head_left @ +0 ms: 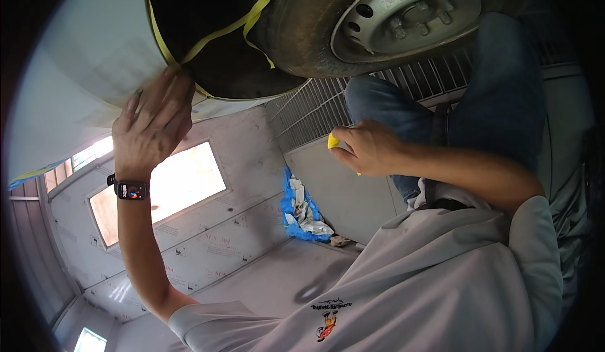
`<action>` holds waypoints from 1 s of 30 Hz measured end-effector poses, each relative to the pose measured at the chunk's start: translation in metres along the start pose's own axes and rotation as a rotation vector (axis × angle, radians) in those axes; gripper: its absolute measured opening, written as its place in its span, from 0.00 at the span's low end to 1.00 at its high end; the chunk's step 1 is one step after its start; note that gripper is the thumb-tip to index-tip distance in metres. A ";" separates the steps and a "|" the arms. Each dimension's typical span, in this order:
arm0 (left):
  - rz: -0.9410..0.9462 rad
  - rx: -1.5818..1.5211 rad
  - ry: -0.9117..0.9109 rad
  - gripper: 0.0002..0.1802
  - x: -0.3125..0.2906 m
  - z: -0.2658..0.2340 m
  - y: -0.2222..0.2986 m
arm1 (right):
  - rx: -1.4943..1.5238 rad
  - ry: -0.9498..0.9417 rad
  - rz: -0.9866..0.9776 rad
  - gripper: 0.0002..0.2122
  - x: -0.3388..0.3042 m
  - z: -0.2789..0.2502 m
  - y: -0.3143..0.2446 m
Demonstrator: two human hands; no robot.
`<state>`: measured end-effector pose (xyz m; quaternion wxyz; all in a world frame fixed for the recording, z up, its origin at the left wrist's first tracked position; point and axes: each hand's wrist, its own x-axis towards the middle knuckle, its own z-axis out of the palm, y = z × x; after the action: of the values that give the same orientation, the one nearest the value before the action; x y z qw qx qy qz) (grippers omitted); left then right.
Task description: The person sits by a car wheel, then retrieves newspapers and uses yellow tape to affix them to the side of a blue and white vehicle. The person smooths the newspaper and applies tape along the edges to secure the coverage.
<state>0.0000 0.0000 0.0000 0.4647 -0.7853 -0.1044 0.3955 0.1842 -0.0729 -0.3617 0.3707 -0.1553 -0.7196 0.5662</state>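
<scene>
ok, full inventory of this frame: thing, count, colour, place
wheel: 1, dark worn tyre on a grey steel rim, top centre-right
masking paper: 1 sheet, white, upper left, along the wheel arch
yellow tape: strips, along the paper edge and across the dark arch
floor grating: grey, centre, under the wheel
crumpled blue and white sheeting: 1 heap, centre
lit panels: at least 2, bright, left of centre
watch: 1, black, left wrist
left hand: pressed on the paper edge
right hand: closed round a yellow tape roll
</scene>
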 end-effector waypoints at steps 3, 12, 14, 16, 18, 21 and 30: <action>0.006 0.002 -0.045 0.20 0.012 -0.005 -0.001 | 0.048 -0.045 0.047 0.09 -0.009 -0.006 0.006; 0.170 -0.115 -0.079 0.18 -0.012 -0.002 0.036 | 0.033 -0.100 0.159 0.11 -0.026 -0.018 0.017; 0.098 -0.114 -0.080 0.20 -0.017 0.008 0.045 | -0.003 -0.136 0.187 0.11 -0.026 -0.016 0.018; 0.076 -0.129 -0.122 0.21 -0.021 0.014 0.048 | -0.019 -0.126 0.166 0.11 -0.025 -0.015 0.019; 0.067 -0.131 -0.144 0.22 -0.022 0.017 0.050 | -0.031 -0.129 0.166 0.11 -0.025 -0.015 0.020; 0.054 -0.155 -0.177 0.22 -0.018 0.021 0.054 | -0.044 -0.148 0.193 0.12 -0.026 -0.014 0.023; -0.102 -0.203 -0.109 0.11 0.008 0.031 0.066 | -0.122 -0.065 0.142 0.11 -0.031 -0.009 0.026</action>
<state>-0.0307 -0.0122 -0.0659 0.3957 -0.7993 -0.2090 0.4010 0.2063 -0.0783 -0.3963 0.2958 -0.2098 -0.7517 0.5509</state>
